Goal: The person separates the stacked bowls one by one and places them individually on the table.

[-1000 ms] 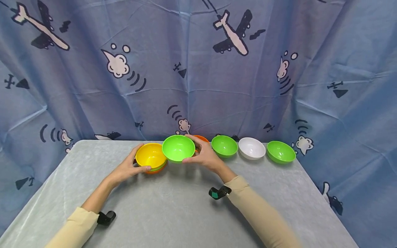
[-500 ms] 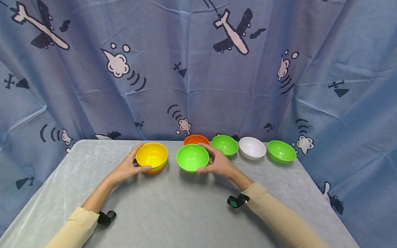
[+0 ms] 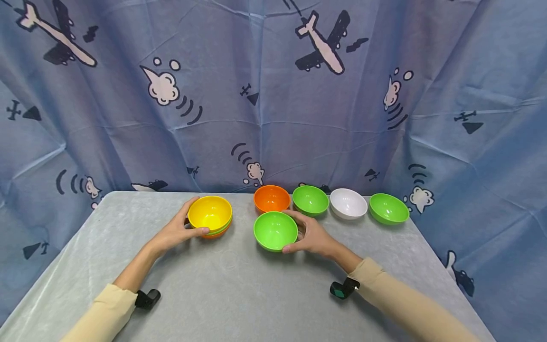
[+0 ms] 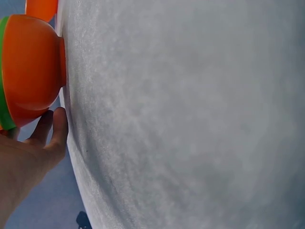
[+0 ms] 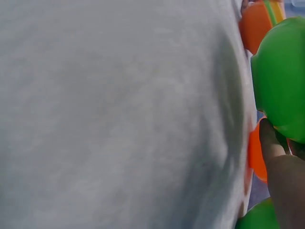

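Observation:
My left hand (image 3: 179, 230) grips the left side of a stack of bowls, thumb at the front and fingers round the back. A yellow bowl (image 3: 209, 213) is on top, with a green rim under it and an orange bowl (image 4: 33, 69) at the bottom, its foot at the cloth in the left wrist view. In my right hand (image 3: 314, 237) is a bright green bowl (image 3: 275, 231), pinched at its right side, upright and close over the table. The right wrist view shows the thumb against the green bowl's outer wall (image 5: 283, 78).
Along the table's back edge stand an orange bowl (image 3: 271, 197), a green bowl (image 3: 310, 200), a white bowl (image 3: 348, 204) and another green bowl (image 3: 388, 209). A light grey cloth covers the table (image 3: 239, 294). Behind it hangs a blue curtain (image 3: 213, 95) with airplane prints.
My right hand has carried the green bowl from beside the stack to the right and nearer me, uncovering the orange bowl behind. The left hand stays on the stack.

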Demonstrator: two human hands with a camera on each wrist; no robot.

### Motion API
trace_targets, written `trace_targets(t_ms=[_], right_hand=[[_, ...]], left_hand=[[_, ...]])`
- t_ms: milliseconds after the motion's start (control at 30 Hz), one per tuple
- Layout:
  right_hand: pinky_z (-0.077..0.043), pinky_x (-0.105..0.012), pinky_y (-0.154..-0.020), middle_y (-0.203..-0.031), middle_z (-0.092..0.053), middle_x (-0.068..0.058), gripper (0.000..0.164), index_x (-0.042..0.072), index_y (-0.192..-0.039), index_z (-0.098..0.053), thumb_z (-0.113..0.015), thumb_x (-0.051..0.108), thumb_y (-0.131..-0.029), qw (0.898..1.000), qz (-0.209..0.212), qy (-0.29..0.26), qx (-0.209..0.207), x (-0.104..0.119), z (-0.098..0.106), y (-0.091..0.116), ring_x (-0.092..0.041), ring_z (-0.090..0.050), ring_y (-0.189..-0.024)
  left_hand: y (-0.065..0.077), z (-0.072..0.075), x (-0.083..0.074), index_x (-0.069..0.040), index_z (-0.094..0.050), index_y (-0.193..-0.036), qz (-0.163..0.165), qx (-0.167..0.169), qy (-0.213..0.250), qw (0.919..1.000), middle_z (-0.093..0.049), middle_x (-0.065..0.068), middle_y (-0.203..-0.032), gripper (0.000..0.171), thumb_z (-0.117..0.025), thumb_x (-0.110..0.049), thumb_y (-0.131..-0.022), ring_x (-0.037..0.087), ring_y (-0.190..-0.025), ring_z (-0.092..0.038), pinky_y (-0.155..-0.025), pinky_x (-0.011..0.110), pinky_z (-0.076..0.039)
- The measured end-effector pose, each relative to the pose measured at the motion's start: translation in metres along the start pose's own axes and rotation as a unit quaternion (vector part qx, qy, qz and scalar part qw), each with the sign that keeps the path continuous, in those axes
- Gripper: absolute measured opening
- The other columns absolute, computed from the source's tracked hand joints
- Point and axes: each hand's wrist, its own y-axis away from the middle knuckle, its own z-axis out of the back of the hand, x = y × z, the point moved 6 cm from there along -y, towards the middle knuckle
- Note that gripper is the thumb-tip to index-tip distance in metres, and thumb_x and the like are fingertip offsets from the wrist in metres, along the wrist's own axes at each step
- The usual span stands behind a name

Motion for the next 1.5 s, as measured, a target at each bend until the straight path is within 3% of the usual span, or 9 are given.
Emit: trace_targets(t_ms=[233, 833, 1100, 1267, 1400, 1500], right_hand=[[-0.051, -0.039, -0.096, -0.146, -0.047, -0.022, 0.102, -0.005, -0.153, -0.036, -0.093, -0.006, -0.067, 0.999, 0.001, -0.023, 0.031, -0.005, -0.004, 0.006, -0.037, -0.049, -0.130], [-0.048, -0.039, -0.100, -0.151, -0.042, -0.022, 0.107, -0.004, -0.155, -0.031, -0.093, -0.006, -0.067, 0.998, -0.020, -0.051, 0.035, -0.016, -0.003, 0.003, -0.036, -0.044, -0.135], [-0.040, -0.037, -0.108, -0.160, -0.029, -0.020, 0.111, -0.003, -0.159, -0.022, -0.091, -0.002, -0.072, 0.996, -0.006, -0.041, 0.079, -0.011, 0.000, 0.004, -0.035, -0.035, -0.143], [-0.037, -0.045, -0.110, -0.160, -0.025, -0.027, 0.100, -0.007, -0.157, -0.025, -0.086, -0.004, -0.078, 0.996, 0.008, -0.021, 0.082, -0.002, 0.021, 0.010, -0.043, -0.037, -0.141], [-0.042, -0.050, -0.105, -0.151, -0.035, -0.035, 0.078, -0.012, -0.149, -0.037, -0.080, -0.007, -0.084, 0.999, 0.024, -0.020, 0.032, 0.005, 0.044, 0.014, -0.053, -0.040, -0.134], [-0.050, -0.042, -0.098, -0.143, -0.045, -0.036, 0.059, -0.012, -0.141, -0.049, -0.075, -0.006, -0.089, 0.999, 0.039, -0.002, -0.016, 0.009, 0.058, 0.015, -0.055, -0.046, -0.127]], left_hand=[[0.000, 0.001, -0.001, -0.014, -0.008, -0.164, 0.000, -0.001, -0.005, 1.0000, -0.014, 0.022, -0.164, 0.104, -0.080, -0.027, -0.090, 0.051, -0.142, -0.027, -0.112, 0.067, -0.022], [-0.002, -0.001, -0.001, -0.015, -0.008, -0.164, 0.000, 0.000, -0.001, 1.0000, -0.016, 0.022, -0.163, 0.103, -0.080, -0.026, -0.091, 0.051, -0.142, -0.028, -0.112, 0.066, -0.022], [-0.001, 0.000, 0.001, -0.012, -0.015, -0.163, -0.034, 0.000, 0.029, 0.9990, -0.026, 0.020, -0.159, 0.104, -0.085, -0.015, -0.086, 0.046, -0.141, -0.032, -0.112, 0.061, -0.027], [0.001, 0.000, 0.002, -0.008, -0.020, -0.161, -0.033, -0.003, 0.019, 0.9993, -0.031, 0.021, -0.157, 0.098, -0.084, -0.016, -0.087, 0.046, -0.138, -0.039, -0.111, 0.060, -0.031], [0.002, 0.000, 0.002, -0.007, -0.021, -0.160, -0.025, -0.004, 0.016, 0.9996, -0.031, 0.022, -0.157, 0.097, -0.084, -0.016, -0.087, 0.047, -0.137, -0.040, -0.110, 0.060, -0.033], [0.003, 0.001, 0.002, -0.007, -0.021, -0.160, -0.024, -0.004, 0.017, 0.9996, -0.031, 0.022, -0.156, 0.098, -0.084, -0.016, -0.087, 0.047, -0.136, -0.041, -0.109, 0.060, -0.034]])
